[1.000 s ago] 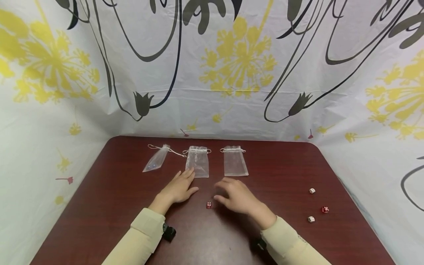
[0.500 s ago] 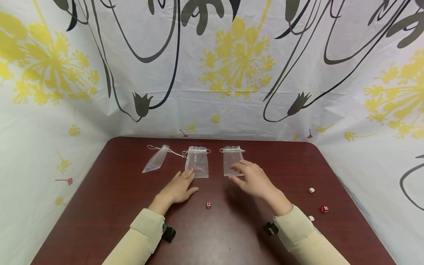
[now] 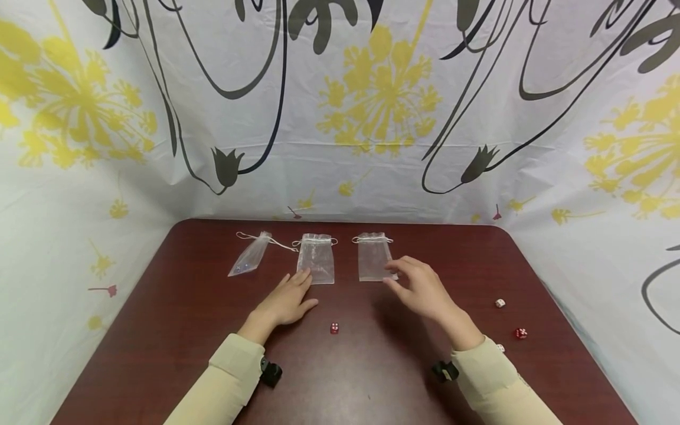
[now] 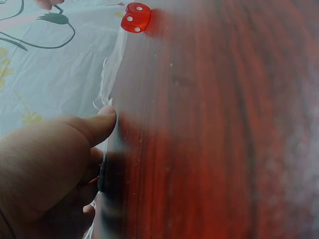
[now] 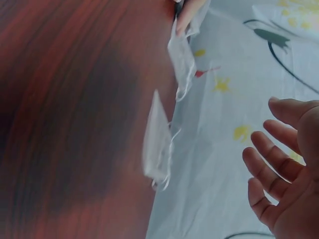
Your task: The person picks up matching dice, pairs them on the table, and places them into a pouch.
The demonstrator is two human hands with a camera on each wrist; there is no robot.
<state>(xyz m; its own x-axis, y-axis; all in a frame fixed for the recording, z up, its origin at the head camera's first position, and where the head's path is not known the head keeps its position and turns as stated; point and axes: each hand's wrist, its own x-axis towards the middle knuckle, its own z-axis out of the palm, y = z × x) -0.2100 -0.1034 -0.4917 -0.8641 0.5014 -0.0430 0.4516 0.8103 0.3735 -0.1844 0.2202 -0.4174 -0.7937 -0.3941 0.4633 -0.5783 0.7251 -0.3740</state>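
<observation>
My left hand lies flat on the table, its fingertips on the lower left corner of the middle sheer drawstring pouch. Over the right edge of another sheer drawstring pouch hovers my right hand, fingers loosely bent and holding nothing; the right wrist view shows the fingers spread apart. A red die with white dots sits on the table between the hands. At the left, a third pouch lies aslant with small bluish things inside and its cords stretched out.
On the right side of the dark red table are a white die, a red die and another white die, partly hidden by the right sleeve. A patterned white cloth rises behind the table.
My right hand has moved from beside the middle red die, away and to the right, up to the right pouch's edge. The left hand has stayed in place.
</observation>
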